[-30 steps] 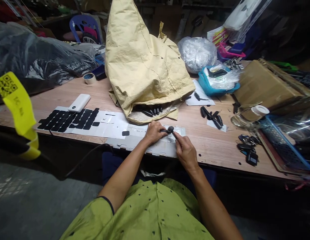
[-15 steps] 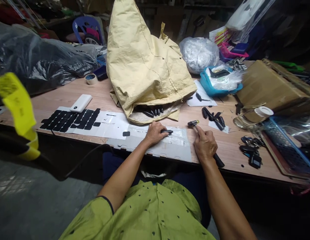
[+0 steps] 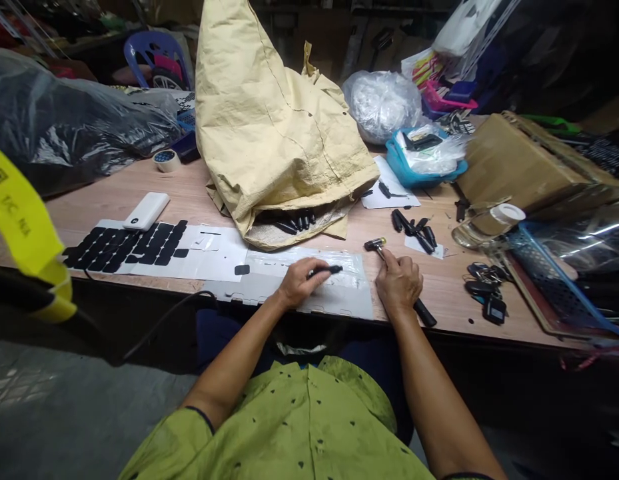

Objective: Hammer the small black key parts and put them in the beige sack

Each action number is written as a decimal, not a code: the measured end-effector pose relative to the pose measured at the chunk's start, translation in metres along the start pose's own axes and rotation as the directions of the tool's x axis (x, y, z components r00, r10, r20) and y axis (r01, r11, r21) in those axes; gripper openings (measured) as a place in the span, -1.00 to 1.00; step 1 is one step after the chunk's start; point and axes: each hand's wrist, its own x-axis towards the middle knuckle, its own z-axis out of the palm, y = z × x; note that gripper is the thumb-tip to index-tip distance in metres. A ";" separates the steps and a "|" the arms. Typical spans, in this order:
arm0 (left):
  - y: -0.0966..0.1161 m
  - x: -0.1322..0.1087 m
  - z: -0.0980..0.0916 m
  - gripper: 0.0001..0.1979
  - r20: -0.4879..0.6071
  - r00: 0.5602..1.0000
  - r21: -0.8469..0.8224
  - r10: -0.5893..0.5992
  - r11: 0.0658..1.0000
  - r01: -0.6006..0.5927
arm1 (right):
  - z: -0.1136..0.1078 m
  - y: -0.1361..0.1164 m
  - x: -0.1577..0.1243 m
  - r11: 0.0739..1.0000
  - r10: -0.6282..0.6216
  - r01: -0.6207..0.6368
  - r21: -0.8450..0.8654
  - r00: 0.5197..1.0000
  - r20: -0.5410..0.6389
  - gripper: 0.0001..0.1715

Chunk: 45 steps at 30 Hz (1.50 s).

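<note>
Closed around a small black pen-like piece (image 3: 333,269), my left hand (image 3: 298,283) is over the plastic-covered grey sheet (image 3: 336,307) at the table's front edge. My right hand (image 3: 399,283) grips a small hammer (image 3: 425,313), its head (image 3: 374,244) resting low over the wood to the right of the sheet. Behind my left hand, the cream sack (image 3: 284,127) lies with its mouth toward me, and several black pieces (image 3: 300,220) show inside. More black pieces (image 3: 414,227) lie loose on the table beyond the hammer.
White paper (image 3: 209,257) with rows of black pads (image 3: 124,247) and a white power bank (image 3: 146,211) lie left. Tape (image 3: 166,160) sits behind. Keys (image 3: 486,293), a clear jar (image 3: 489,225), a blue basket (image 3: 554,273) and a cardboard box (image 3: 524,167) stand right. A yellow tag (image 3: 26,220) hangs at left.
My left hand has drawn slightly toward me, its fingers now around the black piece from a different angle. The view has shifted a little; the hammer stays in my right hand.
</note>
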 end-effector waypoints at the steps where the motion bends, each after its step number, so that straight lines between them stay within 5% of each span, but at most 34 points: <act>1: 0.006 -0.014 0.004 -0.66 0.044 0.998 -0.054 0.051 0.997 -0.048 | -0.001 0.000 0.000 1.000 0.001 -0.001 0.000 1.000 0.004 -0.60; 5: 0.016 -0.073 0.029 -0.63 0.350 0.903 -0.142 0.250 0.967 -0.213 | -0.002 -0.001 0.000 1.000 0.008 -0.008 -0.002 1.000 0.016 -0.58; 8: -0.002 -0.099 0.047 -0.68 0.501 0.865 -0.007 0.014 1.000 -0.011 | -0.002 -0.001 0.001 1.000 0.008 -0.008 -0.009 1.000 0.021 -0.59; 11: -0.031 -0.106 0.059 -0.69 0.479 0.766 0.240 -0.428 0.904 0.355 | -0.001 -0.002 0.001 1.000 0.008 -0.008 -0.024 1.000 0.019 -0.59; 13: -0.048 -0.105 0.063 -0.66 0.425 0.672 0.339 -0.606 0.795 0.503 | -0.001 -0.001 0.001 0.999 0.005 -0.005 -0.033 1.000 0.018 -0.59; 15: -0.059 -0.102 0.066 -0.63 0.391 0.624 0.374 -0.676 0.737 0.564 | 0.000 -0.001 0.001 0.999 0.001 -0.001 -0.034 1.000 0.018 -0.59; 22: -0.049 -0.103 0.069 -0.51 0.435 0.601 0.389 -0.670 0.742 0.546 | 0.003 -0.001 0.000 1.000 -0.001 0.001 -0.003 1.000 0.006 -0.58; 25: -0.022 -0.100 0.057 -0.59 0.589 0.629 0.340 -0.508 0.862 0.377 | 0.003 -0.001 0.000 1.000 -0.007 0.007 -0.005 1.000 -0.003 -0.57; 29: 0.019 -0.070 0.025 -0.76 0.672 0.739 -0.019 -0.055 0.996 0.091 | 0.004 -0.001 -0.001 1.000 -0.011 0.011 -0.012 1.000 -0.013 -0.57; 31: 0.026 -0.041 0.004 -0.75 0.533 0.845 -0.138 0.049 0.990 0.029 | 0.004 -0.001 -0.001 1.000 -0.012 0.011 -0.013 1.000 -0.015 -0.58; 33: 0.017 -0.006 -0.018 -0.75 0.222 0.975 -0.037 0.008 0.999 0.000 | 0.004 -0.002 -0.001 1.000 -0.015 0.015 -0.012 1.000 -0.012 -0.58; 34: 0.008 0.012 -0.028 -0.77 0.036 0.998 0.089 -0.042 0.995 0.038 | 0.004 -0.002 -0.001 1.000 -0.017 0.017 -0.012 1.000 -0.007 -0.58; 37: -0.029 0.055 -0.053 -0.84 -0.287 0.946 0.412 -0.151 0.872 0.265 | 0.004 -0.003 0.000 1.000 -0.014 0.014 -0.011 1.000 0.012 -0.57; 41: -0.063 0.075 -0.064 -0.78 -0.291 0.926 0.561 -0.239 0.742 0.368 | 0.003 -0.006 0.000 1.000 -0.008 0.008 -0.018 1.000 0.026 -0.56; 45: -0.071 0.072 -0.064 -0.85 -0.308 0.910 0.585 -0.278 0.699 0.412 | 0.003 -0.007 -0.001 0.999 -0.006 0.007 -0.038 1.000 0.030 -0.56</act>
